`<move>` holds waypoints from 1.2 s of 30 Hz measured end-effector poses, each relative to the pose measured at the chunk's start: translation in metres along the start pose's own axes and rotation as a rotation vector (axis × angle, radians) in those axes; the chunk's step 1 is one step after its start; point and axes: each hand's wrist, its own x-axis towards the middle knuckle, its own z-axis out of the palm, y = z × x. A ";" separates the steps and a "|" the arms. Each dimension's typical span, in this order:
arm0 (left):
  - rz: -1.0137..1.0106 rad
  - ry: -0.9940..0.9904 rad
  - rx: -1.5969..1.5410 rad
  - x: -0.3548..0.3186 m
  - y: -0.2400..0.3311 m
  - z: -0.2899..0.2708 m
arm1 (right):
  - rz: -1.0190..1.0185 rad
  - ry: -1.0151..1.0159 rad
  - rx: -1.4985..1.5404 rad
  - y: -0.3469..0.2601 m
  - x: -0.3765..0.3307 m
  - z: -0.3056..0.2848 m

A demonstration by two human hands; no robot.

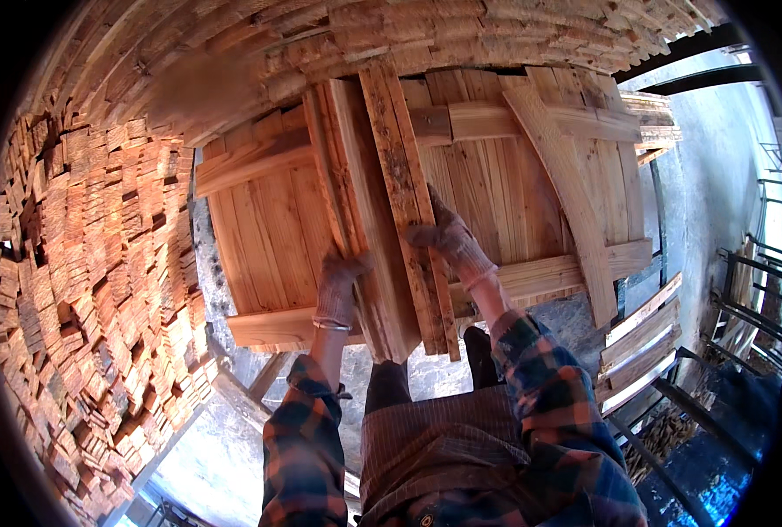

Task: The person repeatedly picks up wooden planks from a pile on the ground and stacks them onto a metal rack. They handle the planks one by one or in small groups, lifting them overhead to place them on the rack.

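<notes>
Two groups of rough wooden boards lie side by side, running away from my body across a stack of planks (268, 237). My gloved left hand (342, 283) is closed round the outer edge of the left boards (366, 211), its thumb over the top. On the other side, my gloved right hand (449, 235) grips the edge of the right boards (400, 158), which have dark, bark-like patches. A narrow gap shows between the two groups at the far end. The undersides and some of my fingers are hidden.
Crosswise battens (259, 162) lie over the stack. A loose slanting board (558, 184) rests on its right part. Piled wood (101, 263) rises like a wall at the left and far side. Black metal frames (751, 299) and more boards (641, 347) stand at the right.
</notes>
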 end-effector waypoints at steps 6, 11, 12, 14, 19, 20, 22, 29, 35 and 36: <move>0.032 0.080 -0.241 -0.041 0.040 -0.040 | 0.181 0.274 -0.269 -0.054 -0.029 0.046; 0.146 0.110 -0.009 -0.029 0.070 -0.113 | 0.381 0.520 -1.411 -0.066 -0.022 0.022; 0.151 0.103 0.013 -0.021 0.065 -0.128 | 0.395 0.506 -1.396 -0.062 -0.024 0.016; 0.130 0.071 0.047 -0.007 0.050 -0.147 | 0.419 0.466 -1.365 -0.068 -0.023 0.024; 0.159 0.008 0.531 -0.002 0.054 -0.109 | 0.032 0.475 -0.944 -0.029 -0.028 -0.027; 0.178 0.011 0.375 -0.004 0.051 -0.112 | -0.028 0.466 -0.749 -0.027 -0.029 -0.032; 0.214 0.017 0.066 -0.010 0.050 -0.120 | -0.017 0.472 -0.341 -0.027 -0.032 -0.036; 0.059 -0.086 -0.013 0.028 0.033 -0.178 | 0.090 0.332 -0.367 -0.007 -0.023 -0.008; 0.158 0.127 0.098 0.020 0.014 -0.122 | 0.062 0.415 -0.303 0.007 -0.026 0.023; 0.235 0.182 0.154 0.014 0.018 -0.115 | 0.052 0.402 -0.153 0.007 -0.029 0.025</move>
